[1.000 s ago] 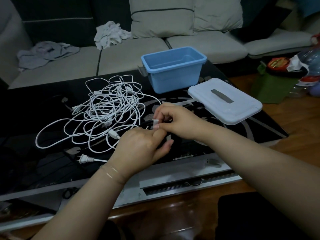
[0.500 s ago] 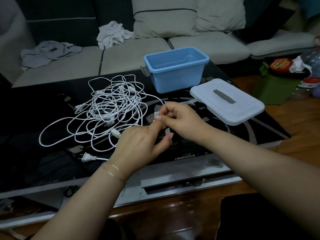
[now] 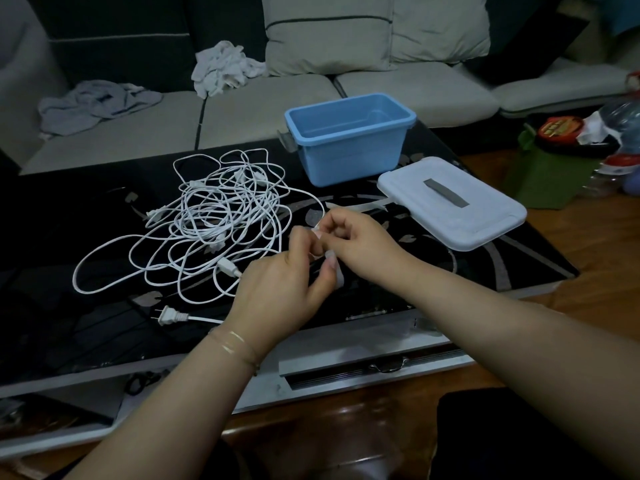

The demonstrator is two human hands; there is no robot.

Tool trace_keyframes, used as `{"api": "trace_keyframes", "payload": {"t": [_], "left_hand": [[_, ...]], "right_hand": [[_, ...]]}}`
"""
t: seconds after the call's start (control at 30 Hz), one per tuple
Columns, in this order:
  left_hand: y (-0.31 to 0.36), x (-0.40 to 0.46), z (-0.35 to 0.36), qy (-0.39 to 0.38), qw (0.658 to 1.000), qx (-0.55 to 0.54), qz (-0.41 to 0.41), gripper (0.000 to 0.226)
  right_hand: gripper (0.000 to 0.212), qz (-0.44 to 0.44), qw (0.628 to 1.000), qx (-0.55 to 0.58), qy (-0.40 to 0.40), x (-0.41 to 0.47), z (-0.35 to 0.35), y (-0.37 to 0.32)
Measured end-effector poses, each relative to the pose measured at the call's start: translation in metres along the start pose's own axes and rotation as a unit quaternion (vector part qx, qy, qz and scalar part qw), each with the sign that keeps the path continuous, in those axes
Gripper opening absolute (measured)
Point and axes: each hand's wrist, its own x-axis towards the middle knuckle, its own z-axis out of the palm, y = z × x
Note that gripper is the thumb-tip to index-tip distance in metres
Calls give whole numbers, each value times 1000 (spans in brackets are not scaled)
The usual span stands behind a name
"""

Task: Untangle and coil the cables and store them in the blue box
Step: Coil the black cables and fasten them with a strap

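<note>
While both hands' fingers [image 3: 327, 268] pinch small white piece [image 3: 317, 231], cable tangle [image 3: 214, 223] left, lid [image 3: 453, 202] beside blue box [image 3: 349, 140].

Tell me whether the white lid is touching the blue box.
Apart. The head view shows a strip of dark tabletop between the white lid and the base of the blue box; the lid lies flat to the box's right.
</note>
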Motion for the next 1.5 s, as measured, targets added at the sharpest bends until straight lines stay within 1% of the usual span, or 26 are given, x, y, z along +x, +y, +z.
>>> {"api": "trace_keyframes", "payload": {"t": [0.1, 0.2, 0.3, 0.4, 0.5, 0.63, 0.7, 0.77, 0.83, 0.87, 0.93, 0.97, 1.0, 1.07, 1.17, 1.23, 1.3, 1.4, 1.5], "left_hand": [[0, 0, 0, 4, 998, -30, -46, 26], [-1, 2, -2, 0, 992, -76, -96, 27], [-1, 3, -4, 5, 993, -80, -92, 26], [-3, 3, -5, 8, 994, -81, -79, 18], [-6, 4, -4, 14, 994, -82, -69, 16], [-8, 2, -5, 17, 989, -119, -91, 19], [-8, 2, -7, 19, 987, -117, -104, 16], [-8, 2, -10, 1, 988, -105, -110, 18], [-8, 3, -15, -37, 987, -112, -108, 22], [-8, 2, -18, -62, 985, -120, -104, 30], [-7, 1, -23, -111, 983, -115, -93, 54], [-7, -1, -24, -123, 983, -104, -84, 60], [-7, -2, -25, -124, 986, -93, -70, 60], [-7, -5, -26, -109, 990, -75, -44, 50], [-6, -6, -26, -96, 993, -70, -16, 42], [-7, -7, -26, -93, 993, -72, -3, 41], [-9, -8, -23, -94, 993, -72, 4, 40], [-9, -9, -20, -101, 993, -68, 11, 43], [-11, -9, -18, -101, 992, -76, 0, 43]], "right_hand": [[20, 2, 1000, 12, 13, -2, 3, 0], [15, 12, 998, 53, 32, -2, 8, -1], [15, 27, 995, 81, 42, -2, 10, -1], [12, 44, 992, 107, 44, -1, 11, -2], [19, 55, 990, 125, 49, 0, 12, -2], [23, 55, 987, 141, 61, -1, 13, -3], [22, 51, 985, 151, 63, -3, 13, -4], [21, 51, 985, 151, 65, -4, 13, -4], [20, 55, 985, 147, 69, -6, 13, -5], [19, 57, 986, 142, 72, -7, 13, -5], [17, 65, 986, 131, 77, -7, 11, -4], [16, 70, 986, 129, 76, -7, 10, -4], [17, 76, 986, 128, 73, -8, 9, -4], [17, 80, 987, 127, 61, -8, 8, -5], [12, 51, 993, 95, 37, -7, 6, -8], [9, 26, 997, 67, 25, -7, 4, -13], [10, 22, 998, 62, 17, -7, 2, -14], [15, 40, 997, 71, 3, -6, 2, -12], [14, 63, 992, 110, 7, -5, 3, -11]]}}
